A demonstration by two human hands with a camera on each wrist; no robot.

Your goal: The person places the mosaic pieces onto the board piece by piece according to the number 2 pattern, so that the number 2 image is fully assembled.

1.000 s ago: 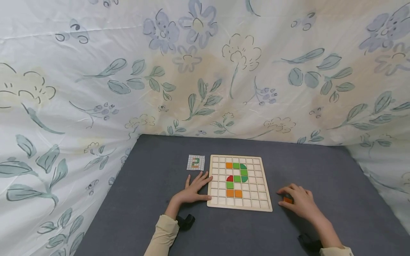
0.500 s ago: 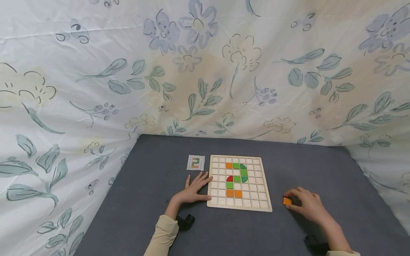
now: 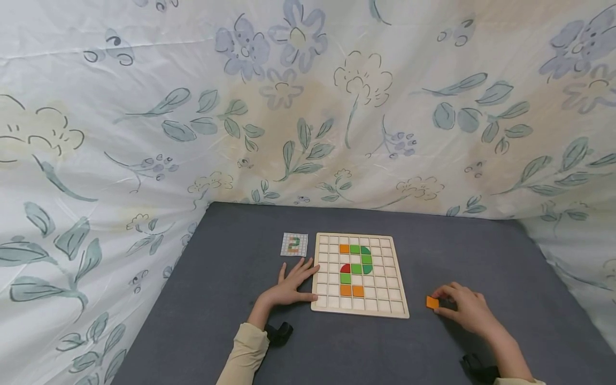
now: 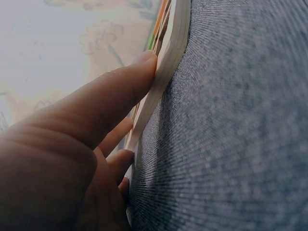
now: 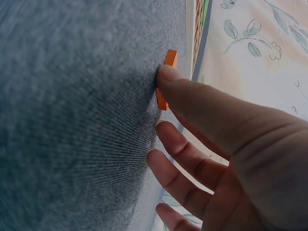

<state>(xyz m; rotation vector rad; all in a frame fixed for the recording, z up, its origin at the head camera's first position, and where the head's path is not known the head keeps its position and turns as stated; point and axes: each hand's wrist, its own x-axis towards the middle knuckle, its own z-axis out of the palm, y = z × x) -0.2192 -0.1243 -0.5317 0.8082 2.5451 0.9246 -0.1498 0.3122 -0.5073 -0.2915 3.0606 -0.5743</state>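
Observation:
On the grey table lies a wooden grid board (image 3: 385, 305). Green, orange and red tiles fill some of its squares in a shape like a 2, with an orange tile (image 3: 358, 291) at the lower end. My left hand (image 3: 287, 289) rests its spread fingers and thumb along the board's left edge; the left wrist view shows the thumb (image 4: 130, 79) against the board's side (image 4: 168, 62). To the right of the board, my right hand (image 3: 464, 306) pinches a loose orange square tile (image 3: 432, 302) at the table surface. In the right wrist view the thumb lies on that tile (image 5: 163, 100).
A small card (image 3: 294, 245) printed with a coloured 2 on a grid lies left of the board. Flowered cloth (image 3: 308, 160) hangs behind and beside the grey table (image 3: 231, 256). Black straps (image 3: 280, 334) are on both wrists.
My right hand has shifted slightly right, so more of the orange tile shows, while the tile stays nearly in place. The left hand and the board have not moved.

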